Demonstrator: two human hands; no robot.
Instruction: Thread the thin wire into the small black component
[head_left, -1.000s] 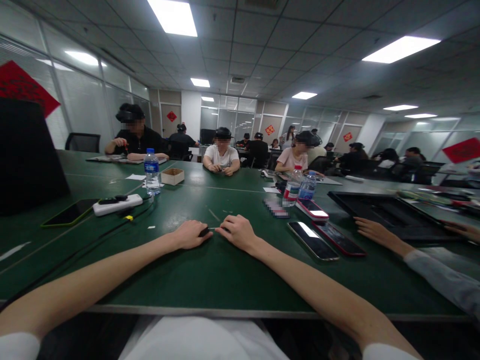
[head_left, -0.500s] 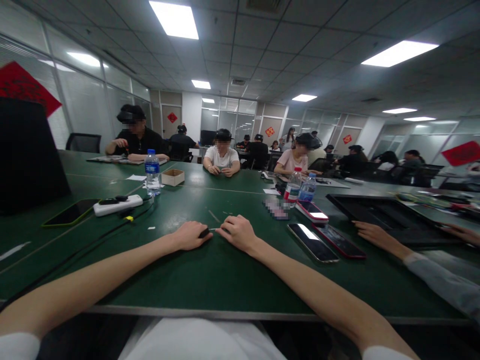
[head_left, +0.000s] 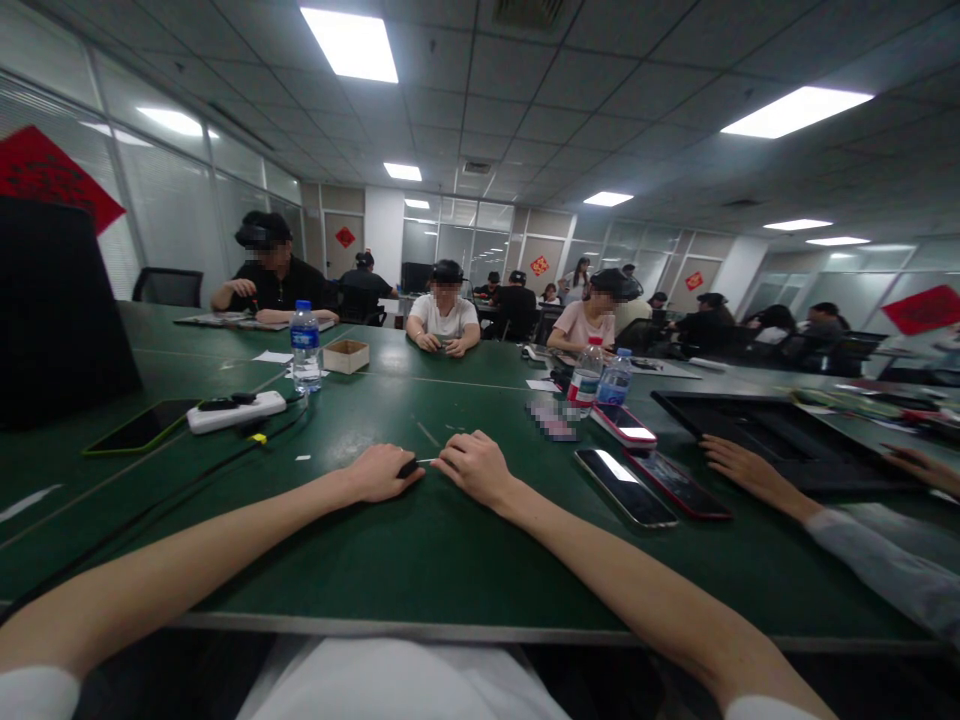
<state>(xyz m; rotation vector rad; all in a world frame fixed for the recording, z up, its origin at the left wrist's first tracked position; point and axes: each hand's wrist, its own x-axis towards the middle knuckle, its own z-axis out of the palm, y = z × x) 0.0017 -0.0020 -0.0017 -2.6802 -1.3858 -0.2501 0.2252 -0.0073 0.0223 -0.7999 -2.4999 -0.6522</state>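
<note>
My left hand [head_left: 381, 472] rests low over the green table [head_left: 360, 570], its fingers closed around a small black object [head_left: 407, 468] that is mostly hidden. A thin white strip [head_left: 426, 461] bridges the short gap between that object and the fingertips of my right hand [head_left: 474, 466]. My right hand is closed too, fingers bent and pinched at the strip's end. What exactly the black object is, I cannot make out.
Left are a power strip [head_left: 236, 411], a phone [head_left: 142, 427], a water bottle [head_left: 305, 345] and an open box [head_left: 346, 356]. Right lie phones [head_left: 626, 487], bottles [head_left: 584, 378] and a black tray-like panel [head_left: 787, 440] touched by a co-worker's hand [head_left: 757, 475]. People sit across the table.
My hands stay in nearly the same place and grip. The co-worker's hand at the right has shifted slightly left along the black panel.
</note>
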